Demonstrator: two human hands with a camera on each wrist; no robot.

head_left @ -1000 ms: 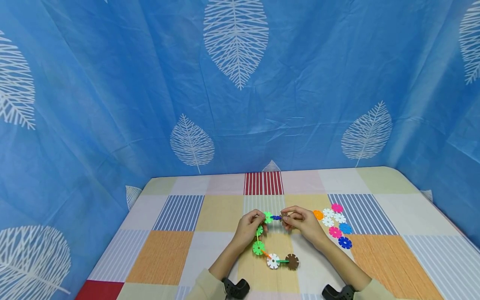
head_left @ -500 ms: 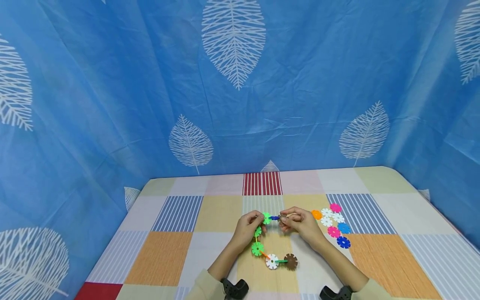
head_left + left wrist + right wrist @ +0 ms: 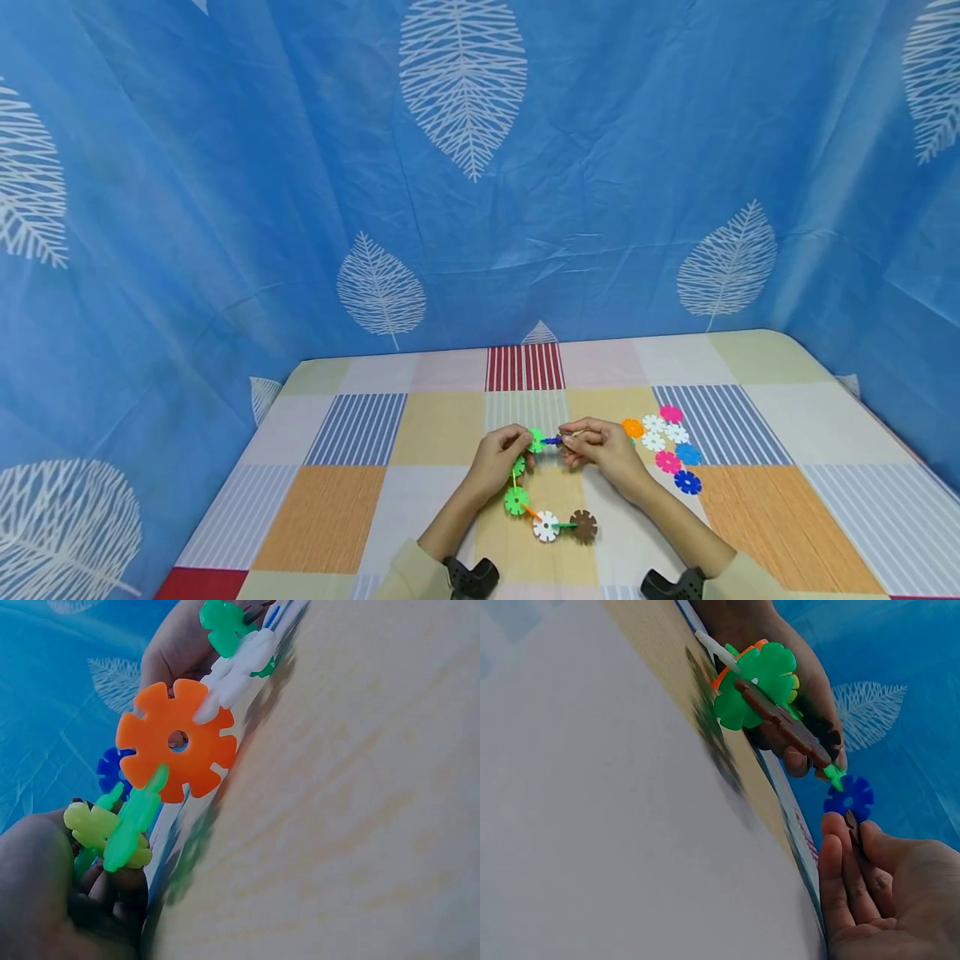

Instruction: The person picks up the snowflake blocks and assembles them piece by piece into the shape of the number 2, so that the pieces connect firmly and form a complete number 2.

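Note:
A curved chain of notched plastic snowflake discs runs between the hands and down toward the person. My left hand (image 3: 497, 457) pinches it by a green disc (image 3: 537, 440) at the upper left. From there a dark blue disc (image 3: 848, 796) leads to a brown disc (image 3: 853, 827), which my right hand (image 3: 606, 447) pinches between thumb and fingers. The lower stretch has a green disc (image 3: 516, 501), an orange disc (image 3: 177, 741), a white disc (image 3: 546, 526) and another brown disc (image 3: 583, 527) at its end. Fingers partly hide the held discs.
Right of the right hand, loose snowflake discs lie on the checked tablecloth (image 3: 442, 500): an orange disc (image 3: 632, 427), several white ones, two pink, a light blue disc (image 3: 687, 453) and a dark blue one (image 3: 687, 482). A blue curtain (image 3: 600, 167) surrounds the table.
Very little differs. Both hands keep their hold on the chain in nearly the same place, and the head view shifts slightly.

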